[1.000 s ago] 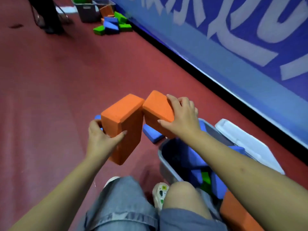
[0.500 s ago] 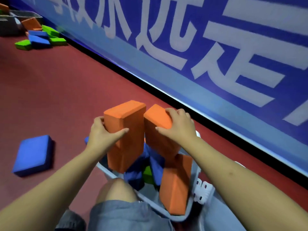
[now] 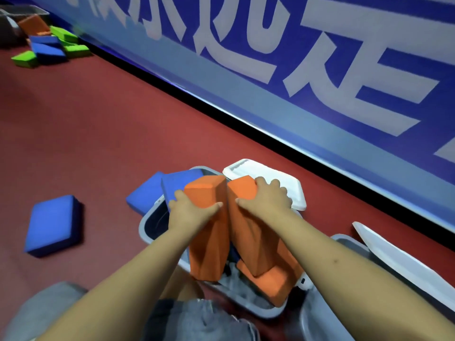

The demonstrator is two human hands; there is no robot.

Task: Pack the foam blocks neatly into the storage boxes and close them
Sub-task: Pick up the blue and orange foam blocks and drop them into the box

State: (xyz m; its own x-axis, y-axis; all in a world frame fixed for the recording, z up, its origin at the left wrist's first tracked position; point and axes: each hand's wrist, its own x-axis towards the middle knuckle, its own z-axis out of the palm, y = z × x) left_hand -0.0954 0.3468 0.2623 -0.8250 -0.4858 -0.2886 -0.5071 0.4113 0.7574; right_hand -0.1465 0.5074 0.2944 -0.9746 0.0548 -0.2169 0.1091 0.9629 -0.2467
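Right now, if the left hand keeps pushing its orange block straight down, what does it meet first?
Probably the grey storage box interior: the left hand holds its orange block upright over it. Depth unclear.

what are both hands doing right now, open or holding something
Left hand: closed, gripping the left orange block.
Right hand: closed, gripping the right orange block.

2 upright orange blocks (image 3: 206, 217) in grey box (image 3: 145, 227)
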